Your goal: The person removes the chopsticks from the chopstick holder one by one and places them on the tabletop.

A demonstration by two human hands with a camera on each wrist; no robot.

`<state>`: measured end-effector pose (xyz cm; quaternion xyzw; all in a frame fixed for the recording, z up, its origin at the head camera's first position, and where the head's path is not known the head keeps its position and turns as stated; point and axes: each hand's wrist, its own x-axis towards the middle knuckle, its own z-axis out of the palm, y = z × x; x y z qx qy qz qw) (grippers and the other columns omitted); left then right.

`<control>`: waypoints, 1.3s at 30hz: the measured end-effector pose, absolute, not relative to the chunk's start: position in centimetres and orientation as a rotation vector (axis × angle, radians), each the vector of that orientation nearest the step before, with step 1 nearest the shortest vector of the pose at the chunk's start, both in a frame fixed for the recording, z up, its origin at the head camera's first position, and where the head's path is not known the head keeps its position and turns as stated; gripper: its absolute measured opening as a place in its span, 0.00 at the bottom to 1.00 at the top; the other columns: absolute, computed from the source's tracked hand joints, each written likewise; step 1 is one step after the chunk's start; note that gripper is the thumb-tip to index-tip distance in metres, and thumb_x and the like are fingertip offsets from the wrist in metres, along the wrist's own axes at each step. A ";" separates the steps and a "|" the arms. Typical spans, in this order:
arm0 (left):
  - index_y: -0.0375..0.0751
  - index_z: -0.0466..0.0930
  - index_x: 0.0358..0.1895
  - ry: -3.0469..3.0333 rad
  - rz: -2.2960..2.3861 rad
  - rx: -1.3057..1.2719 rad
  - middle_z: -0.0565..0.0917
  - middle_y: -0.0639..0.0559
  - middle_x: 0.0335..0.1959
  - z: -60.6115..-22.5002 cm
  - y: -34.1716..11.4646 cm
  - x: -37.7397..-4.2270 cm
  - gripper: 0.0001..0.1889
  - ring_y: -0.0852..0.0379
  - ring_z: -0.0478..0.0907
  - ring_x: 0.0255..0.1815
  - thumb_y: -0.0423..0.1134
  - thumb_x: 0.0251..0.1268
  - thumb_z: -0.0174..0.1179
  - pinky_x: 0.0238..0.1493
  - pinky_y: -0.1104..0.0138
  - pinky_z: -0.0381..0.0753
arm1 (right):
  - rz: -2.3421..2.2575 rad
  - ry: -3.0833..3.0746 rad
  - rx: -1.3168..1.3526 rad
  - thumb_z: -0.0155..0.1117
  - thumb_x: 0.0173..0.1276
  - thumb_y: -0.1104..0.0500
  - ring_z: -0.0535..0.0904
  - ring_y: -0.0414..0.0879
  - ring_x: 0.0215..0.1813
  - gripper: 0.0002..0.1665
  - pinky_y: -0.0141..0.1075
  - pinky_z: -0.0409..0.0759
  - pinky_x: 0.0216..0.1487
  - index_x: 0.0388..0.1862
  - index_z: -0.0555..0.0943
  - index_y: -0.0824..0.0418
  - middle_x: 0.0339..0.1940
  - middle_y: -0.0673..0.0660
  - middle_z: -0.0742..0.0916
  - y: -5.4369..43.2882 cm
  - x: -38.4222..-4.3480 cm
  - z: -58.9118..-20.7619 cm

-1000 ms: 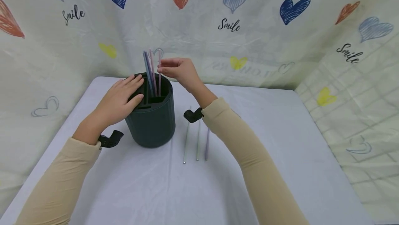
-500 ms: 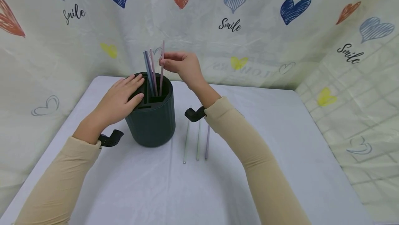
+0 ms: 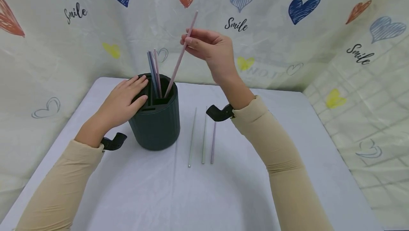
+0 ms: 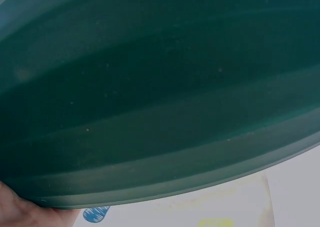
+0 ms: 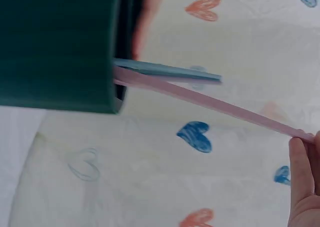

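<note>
Right hand point(image 3: 214, 49) pinches a tilted pink stick point(image 3: 179, 60), its lower end inside the green holder point(image 3: 154, 131). Left hand point(image 3: 122, 102) rests on the holder's left rim, fingers straight. Three thin sticks point(image 3: 204, 140) lie on bench point(image 3: 143, 195), right of holder.

Heart-print hangings point(image 3: 271, 51) behind and beside a white table point(image 3: 179, 195) suggest a booth.

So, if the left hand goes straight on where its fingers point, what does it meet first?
Probably the blue sticks in the green container; depth is unclear, so it might pass behind.
</note>
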<state>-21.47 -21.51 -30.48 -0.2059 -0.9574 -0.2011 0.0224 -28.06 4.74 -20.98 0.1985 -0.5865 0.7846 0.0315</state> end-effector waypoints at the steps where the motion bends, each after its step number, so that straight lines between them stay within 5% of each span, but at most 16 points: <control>1: 0.36 0.52 0.79 -2.964 -0.626 -0.641 0.52 0.40 0.81 -30.5 -21.5 -21.5 0.31 0.39 0.44 0.83 0.48 0.80 0.41 0.82 0.45 0.40 | 2.426 -1.764 0.614 0.66 0.64 0.73 0.90 0.48 0.41 0.11 0.43 0.86 0.55 0.45 0.86 0.73 0.33 0.56 0.91 5.3 -27.9 -20.5; 13: 0.36 0.51 0.79 -2.970 -0.624 -0.637 0.51 0.40 0.82 -30.4 -21.6 -21.7 0.32 0.39 0.43 0.83 0.48 0.80 0.41 0.83 0.45 0.40 | 2.518 -1.541 0.442 0.68 0.60 0.75 0.89 0.54 0.38 0.11 0.42 0.87 0.49 0.42 0.87 0.74 0.34 0.64 0.90 13.4 -27.4 -17.1; 28: 0.36 0.52 0.79 -2.967 -0.634 -0.628 0.52 0.39 0.81 -30.4 -21.5 -21.5 0.31 0.39 0.44 0.83 0.48 0.80 0.41 0.83 0.46 0.40 | 2.508 -2.198 -0.077 0.66 0.66 0.67 0.90 0.43 0.36 0.06 0.32 0.88 0.42 0.34 0.89 0.59 0.32 0.53 0.92 19.4 -31.0 -28.2; 33: 0.35 0.53 0.78 -2.970 -0.623 -0.624 0.53 0.39 0.81 -30.4 -21.5 -21.4 0.31 0.39 0.44 0.83 0.48 0.80 0.42 0.83 0.46 0.40 | 2.448 -2.395 -0.222 0.66 0.67 0.66 0.90 0.42 0.38 0.07 0.32 0.88 0.43 0.42 0.86 0.62 0.34 0.52 0.92 20.0 -31.7 -31.9; 39: 0.35 0.53 0.78 -2.966 -0.634 -0.625 0.53 0.39 0.81 -30.3 -21.4 -21.4 0.31 0.39 0.44 0.83 0.48 0.80 0.42 0.83 0.46 0.40 | 2.490 -2.460 -0.383 0.63 0.69 0.69 0.90 0.41 0.36 0.23 0.31 0.88 0.42 0.63 0.75 0.73 0.31 0.52 0.91 20.2 -31.9 -35.1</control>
